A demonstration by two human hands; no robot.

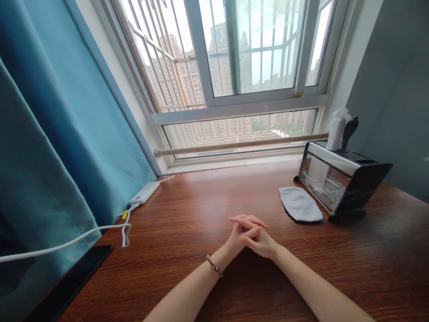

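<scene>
The hands are at rest and no work on any object is in hand. The left hand (236, 239) and right hand (262, 244) lie clasped together near the middle of the table (187, 223), fingers interlaced and closed on each other, holding nothing else. Both forearms come in from the near edge and meet in a shallow V, with the wrists low on the wood. A beaded bracelet (214, 265) sits on the left wrist.

The nearest thing is a grey cloth (300, 204), lying flat at about 2 o'clock from the hands and clearly apart from them. Just beyond it, further toward 2 o'clock, stands a dark tissue box (338, 183) with a tissue sticking up. At 10 o'clock, by the curtain (50, 134), a white charger block (145, 192) trails a white cable (67, 241). A dark flat device (72, 281) lies at 8 o'clock.

As I judge it, any reach for the cloth calls first for parting the fingers, and the right hand has the shorter path.
</scene>
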